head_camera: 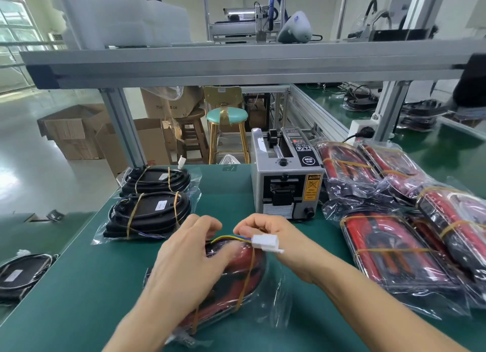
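A red and black part in a clear plastic bag [236, 280], bound with rubber bands, lies on the green table [86, 294] in front of me. My left hand [184, 259] rests on its left side with fingers curled over the bag's top end. My right hand [268, 233] pinches the thin yellow and blue wires [228, 238] that lead out of the bag to a white plastic connector [265, 242]. The connector hangs in the air just below my right thumb.
A grey tape dispenser machine [286, 175] stands behind my hands. Several bagged red parts [389, 246] are piled on the right. Two bagged black parts [150, 209] lie at the left, another [23, 275] on a lower table. An aluminium frame beam [236, 62] crosses overhead.
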`<state>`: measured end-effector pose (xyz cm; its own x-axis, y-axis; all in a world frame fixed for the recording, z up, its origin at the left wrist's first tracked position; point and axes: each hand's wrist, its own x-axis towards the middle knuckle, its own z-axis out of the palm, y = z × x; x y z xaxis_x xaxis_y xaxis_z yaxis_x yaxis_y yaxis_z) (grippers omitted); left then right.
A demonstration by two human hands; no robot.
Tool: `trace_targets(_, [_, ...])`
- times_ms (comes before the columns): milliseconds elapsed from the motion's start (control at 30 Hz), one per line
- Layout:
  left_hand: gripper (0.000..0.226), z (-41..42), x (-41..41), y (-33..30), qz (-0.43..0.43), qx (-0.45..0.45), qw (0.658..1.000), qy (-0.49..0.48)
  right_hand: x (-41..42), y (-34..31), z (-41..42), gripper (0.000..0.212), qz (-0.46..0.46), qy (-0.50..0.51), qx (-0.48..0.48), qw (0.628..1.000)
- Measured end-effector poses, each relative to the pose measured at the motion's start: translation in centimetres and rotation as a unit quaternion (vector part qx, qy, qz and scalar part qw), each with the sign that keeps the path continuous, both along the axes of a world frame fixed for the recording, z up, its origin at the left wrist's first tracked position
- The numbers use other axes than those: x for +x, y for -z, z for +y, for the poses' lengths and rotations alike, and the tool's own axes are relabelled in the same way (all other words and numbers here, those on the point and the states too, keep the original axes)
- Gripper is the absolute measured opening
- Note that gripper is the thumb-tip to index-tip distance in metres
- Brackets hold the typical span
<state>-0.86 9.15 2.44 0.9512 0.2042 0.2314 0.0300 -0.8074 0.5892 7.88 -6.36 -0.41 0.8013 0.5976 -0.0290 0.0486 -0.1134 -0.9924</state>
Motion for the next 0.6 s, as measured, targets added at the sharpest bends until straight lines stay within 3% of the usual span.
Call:
trace_targets(67, [0.082, 1.0, -0.2, -0.4, 0.109, 0.090, 0.990, 0.028, 0.5, 0.9, 0.6, 0.016, 0.019, 0.062, -0.004, 0.998])
trace_targets(133, [0.085, 2.2, -0.3, -0.6, 0.149, 0.231, 0.961, 0.026, 0.5, 2.2, 0.6, 0.021, 0.039, 0.083, -0.009, 0.996])
trace_targets(167, [0.077, 2.8, -0.3, -0.7, 0.149, 0.228, 0.962, 0.015, 0.2, 2.9, 0.4, 0.026, 0.052, 0.062, -0.003, 0.997])
trace_targets(200, [0.070, 3.5, -0.3, -0.7, 0.144, 0.182, 0.973, 0.014, -0.2, 3.5, 0.1, 0.033, 0.070, 0.025, 0.009, 0.997])
trace_targets(267, [0.058, 5.1, -0.2, -1.1, 0.163, -0.023, 0.985, 0.048, -0.8, 4.2, -0.3, 0.052, 0.105, -0.049, 0.038, 0.993])
trace_targets(367, [0.043, 6.9, -0.5, -1.8, 0.182, -0.271, 0.942, 0.081, -1.5, 3.5, -0.6, 0.062, 0.157, -0.120, 0.095, 0.976])
trace_targets(500, [0.049, 7.2, -0.5, -2.2, 0.189, -0.429, 0.882, 0.042, -1.6, 0.6, -0.1, 0.050, 0.163, -0.092, 0.137, 0.973])
trace_targets(600, [0.069, 7.6, -1.5, -2.4, 0.125, -0.448, 0.885, -0.002, -1.7, -0.6, 0.2, 0.037, 0.139, -0.010, 0.131, 0.981])
